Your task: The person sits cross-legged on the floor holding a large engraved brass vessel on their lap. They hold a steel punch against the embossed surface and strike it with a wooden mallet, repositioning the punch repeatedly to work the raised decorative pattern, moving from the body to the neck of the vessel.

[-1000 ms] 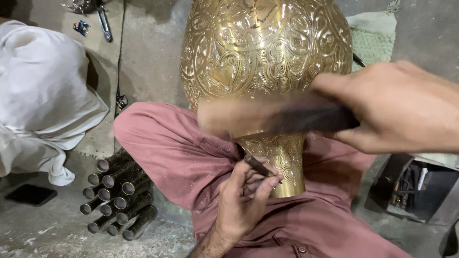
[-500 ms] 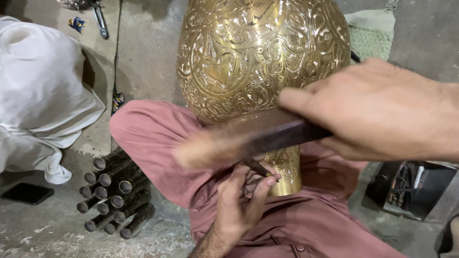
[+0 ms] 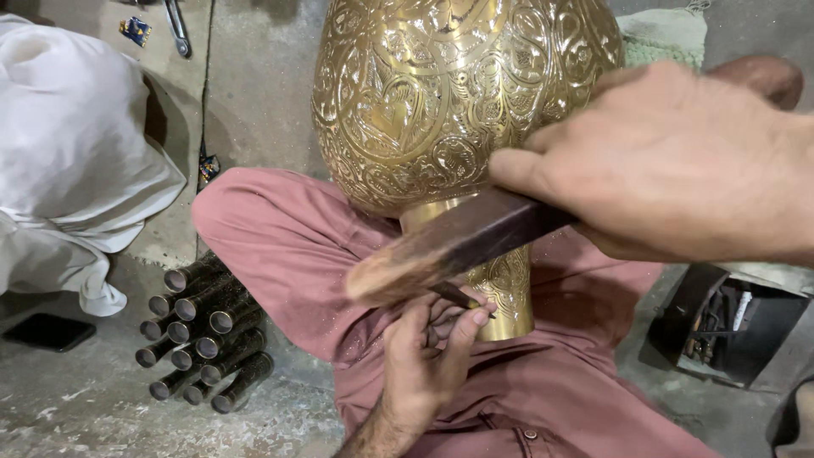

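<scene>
The left hand [image 3: 428,360] is closed in a pinch around a slim dark punch [image 3: 458,297]. The tool's long axis runs up and to the left from the fingertips [image 3: 475,318], and its working end sits at or against the narrow neck [image 3: 504,284] of the engraved brass vase [image 3: 449,102]; actual contact cannot be confirmed. The vase rests neck-down across the person's lap, on the maroon trousers [image 3: 280,246], with its broad body reaching toward the top edge of the view.

The right hand [image 3: 678,161] is clenched on a dark wooden mallet [image 3: 458,246]. The mallet lies crosswise, blurred, directly above the punch and just apart from it, handle to the right. The left hand is the nearer to the neck.

On the concrete floor, at its left edge, lie bundled metal tubes [image 3: 203,331] and white cloth [image 3: 76,161].
</scene>
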`<state>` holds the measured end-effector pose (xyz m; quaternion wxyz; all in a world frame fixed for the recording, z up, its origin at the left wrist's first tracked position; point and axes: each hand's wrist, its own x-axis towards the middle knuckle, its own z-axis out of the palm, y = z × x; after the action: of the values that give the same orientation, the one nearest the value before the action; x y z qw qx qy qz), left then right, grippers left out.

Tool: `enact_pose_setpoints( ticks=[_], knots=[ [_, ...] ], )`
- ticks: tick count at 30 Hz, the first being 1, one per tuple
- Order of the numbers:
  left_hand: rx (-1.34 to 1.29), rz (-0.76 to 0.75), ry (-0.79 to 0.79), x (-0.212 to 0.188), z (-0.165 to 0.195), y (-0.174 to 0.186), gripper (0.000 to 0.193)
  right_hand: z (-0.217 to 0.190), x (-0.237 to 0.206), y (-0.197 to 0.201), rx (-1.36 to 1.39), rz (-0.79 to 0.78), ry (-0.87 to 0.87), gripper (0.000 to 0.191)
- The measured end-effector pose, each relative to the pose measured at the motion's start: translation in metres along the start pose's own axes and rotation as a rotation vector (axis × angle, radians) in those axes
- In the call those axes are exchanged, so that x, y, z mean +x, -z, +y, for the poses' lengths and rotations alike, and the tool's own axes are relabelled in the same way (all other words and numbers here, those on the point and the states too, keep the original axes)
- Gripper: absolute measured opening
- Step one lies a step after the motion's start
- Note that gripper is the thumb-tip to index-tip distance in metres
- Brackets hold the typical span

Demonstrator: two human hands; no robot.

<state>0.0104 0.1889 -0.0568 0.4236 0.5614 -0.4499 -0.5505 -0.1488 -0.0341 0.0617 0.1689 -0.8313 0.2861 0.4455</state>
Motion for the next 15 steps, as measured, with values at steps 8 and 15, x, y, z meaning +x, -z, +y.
enact_pose_setpoints(
  ticks=[8,15],
  knots=[
    [0.040,-0.003,-0.072,-0.003,-0.002,0.000,0.022,-0.009,-0.007,0.011,-0.072,-0.014,0.008,0.041],
    [0.138,0.060,-0.142,-0.009,0.000,-0.004,0.027,-0.013,-0.011,0.015,-0.048,-0.051,0.000,0.041]
  ],
)
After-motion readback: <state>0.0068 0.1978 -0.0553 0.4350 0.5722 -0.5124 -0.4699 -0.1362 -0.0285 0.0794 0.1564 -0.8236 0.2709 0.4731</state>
